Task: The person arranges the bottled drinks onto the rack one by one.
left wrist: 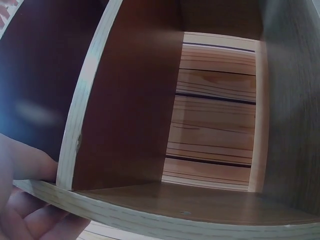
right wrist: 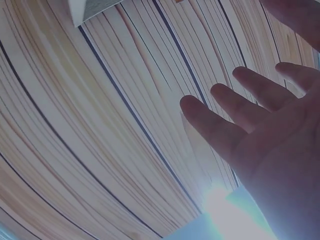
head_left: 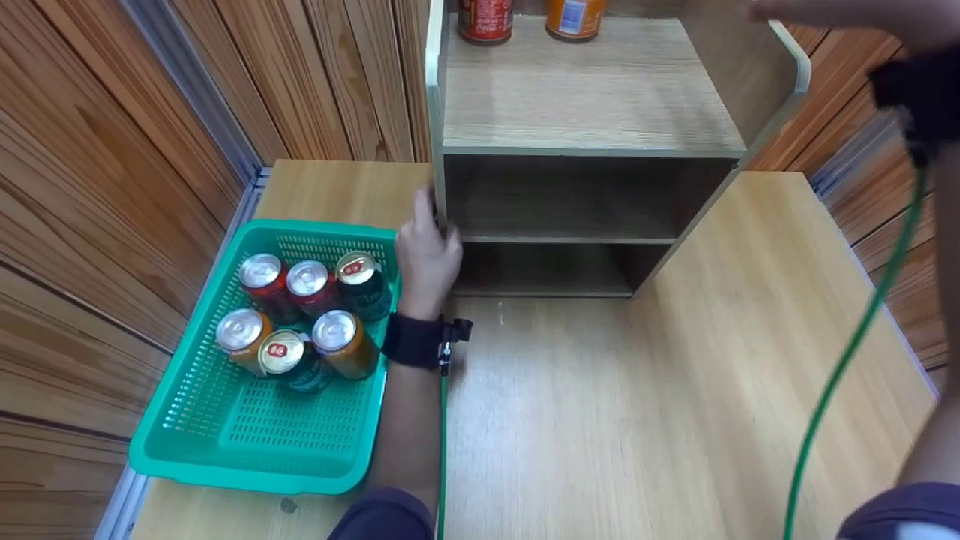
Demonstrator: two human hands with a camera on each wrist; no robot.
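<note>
Wooden table [head_left: 675, 390] — carries green basket [head_left: 225, 442], wooden shelf unit [head_left: 585, 127].

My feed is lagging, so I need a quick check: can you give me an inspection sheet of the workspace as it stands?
Surface: light wooden table, bare in front of the shelf.
Job's things: wooden shelf unit stands at the back of the table; red can and orange can on its top board; lower compartments look empty.
Clutter: green basket at the left edge with six cans upright in its far half.
Hands: left hand grips the shelf's left front edge; right hand raised, fingers spread, holding nothing.
Cables: green cable hangs from the right wrist; another runs from the left wristband.
Surroundings: wood-panelled walls.
</note>
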